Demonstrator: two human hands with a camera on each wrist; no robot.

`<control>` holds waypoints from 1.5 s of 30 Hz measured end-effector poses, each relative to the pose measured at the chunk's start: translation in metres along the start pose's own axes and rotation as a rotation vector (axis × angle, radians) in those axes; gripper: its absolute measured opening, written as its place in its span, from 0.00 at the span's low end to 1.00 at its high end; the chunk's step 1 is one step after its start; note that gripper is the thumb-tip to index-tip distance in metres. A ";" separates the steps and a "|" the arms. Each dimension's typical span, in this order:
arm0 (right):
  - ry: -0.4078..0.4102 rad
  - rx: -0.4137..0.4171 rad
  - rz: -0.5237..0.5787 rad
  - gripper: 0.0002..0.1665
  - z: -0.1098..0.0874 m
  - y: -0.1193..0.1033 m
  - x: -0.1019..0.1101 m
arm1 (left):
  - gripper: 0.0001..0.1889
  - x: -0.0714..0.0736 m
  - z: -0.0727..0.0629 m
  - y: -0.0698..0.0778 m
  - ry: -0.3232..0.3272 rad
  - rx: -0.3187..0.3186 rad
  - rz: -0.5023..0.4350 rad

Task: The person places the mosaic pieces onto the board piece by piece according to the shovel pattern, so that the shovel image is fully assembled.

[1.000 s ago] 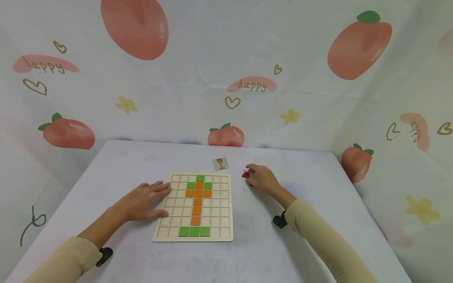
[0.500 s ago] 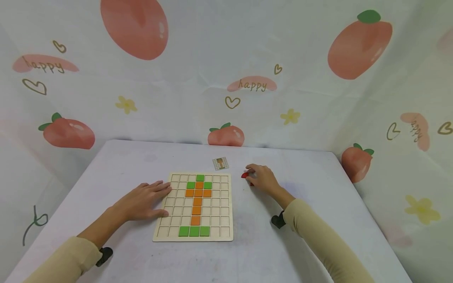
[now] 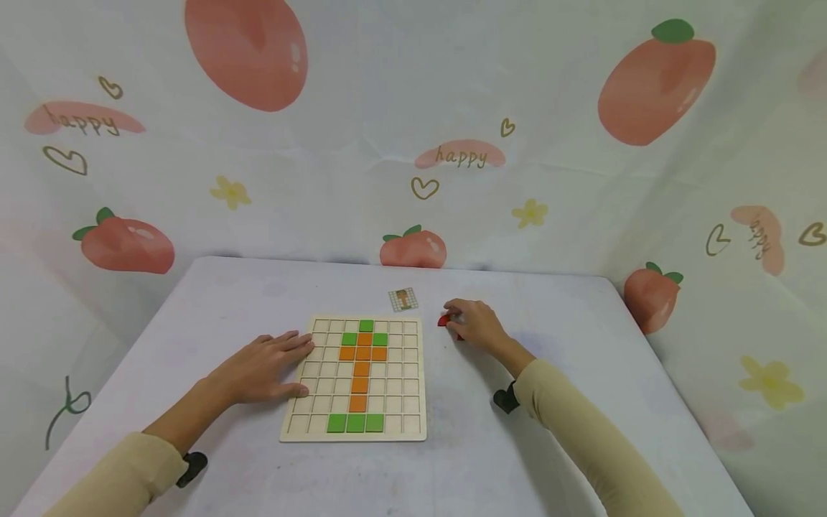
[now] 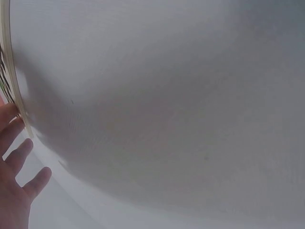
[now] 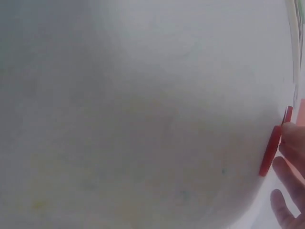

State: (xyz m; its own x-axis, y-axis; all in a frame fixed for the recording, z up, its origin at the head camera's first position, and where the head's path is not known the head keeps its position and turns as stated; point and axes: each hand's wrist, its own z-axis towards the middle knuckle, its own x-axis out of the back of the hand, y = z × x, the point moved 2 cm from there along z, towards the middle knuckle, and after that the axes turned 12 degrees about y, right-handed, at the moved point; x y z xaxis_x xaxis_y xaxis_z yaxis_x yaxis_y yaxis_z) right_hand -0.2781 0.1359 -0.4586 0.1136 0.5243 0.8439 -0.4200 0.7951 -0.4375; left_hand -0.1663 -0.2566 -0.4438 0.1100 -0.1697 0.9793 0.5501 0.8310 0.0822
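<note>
My left hand lies with spread, nearly straight fingers at the left edge of a wooden grid board. Fingertips and thumb touch the board's rim. Orange square tiles form a cross on it, with green square tiles at top, sides and bottom. Right of the board, my right hand has curled fingers and pinches a small red piece with a rounded edge. A second red piece shows just under the hand. In the right wrist view, fingers are right against the red pieces.
A small patterned card lies behind the board. The white-covered table meets a fruit-print cloth backdrop at its back. Black straps circle both wrists, a dark round part hanging at the right one.
My right hand and the red piece at its fingertips have shifted slightly left. The second red piece now shows more below the hand. My left hand stays put on the board.
</note>
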 end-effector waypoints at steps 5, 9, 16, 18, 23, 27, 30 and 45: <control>-0.018 0.035 -0.017 0.21 0.006 -0.009 0.001 | 0.44 0.000 0.000 0.000 0.002 -0.006 0.000; -0.018 0.051 -0.028 0.20 0.011 -0.018 0.001 | 0.43 0.001 0.000 0.000 0.001 -0.010 -0.002; -0.016 0.105 0.000 0.20 0.018 -0.034 -0.001 | 0.44 0.000 0.000 0.001 -0.006 -0.004 -0.001; -0.019 0.110 0.000 0.20 0.020 -0.039 -0.003 | 0.44 0.000 0.000 0.001 -0.007 -0.003 -0.001; -0.023 0.110 -0.001 0.21 0.024 -0.053 -0.010 | 0.44 0.000 0.000 0.001 -0.006 -0.005 -0.002; -0.029 0.134 0.007 0.21 0.028 -0.067 -0.015 | 0.44 0.000 0.000 0.001 -0.006 -0.006 0.002; -0.024 0.164 0.008 0.22 0.031 -0.077 -0.019 | 0.44 0.000 0.000 0.001 -0.004 -0.007 0.002; -0.065 0.241 0.023 0.19 0.037 -0.117 -0.044 | 0.44 0.000 -0.001 -0.001 0.007 -0.009 0.001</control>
State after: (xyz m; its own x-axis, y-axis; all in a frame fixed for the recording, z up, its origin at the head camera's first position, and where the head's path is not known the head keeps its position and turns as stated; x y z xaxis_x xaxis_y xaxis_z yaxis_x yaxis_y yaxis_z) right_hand -0.2672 0.0080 -0.4331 0.0470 0.5147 0.8561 -0.6254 0.6834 -0.3766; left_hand -0.1657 -0.2577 -0.4441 0.1167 -0.1724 0.9781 0.5573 0.8265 0.0792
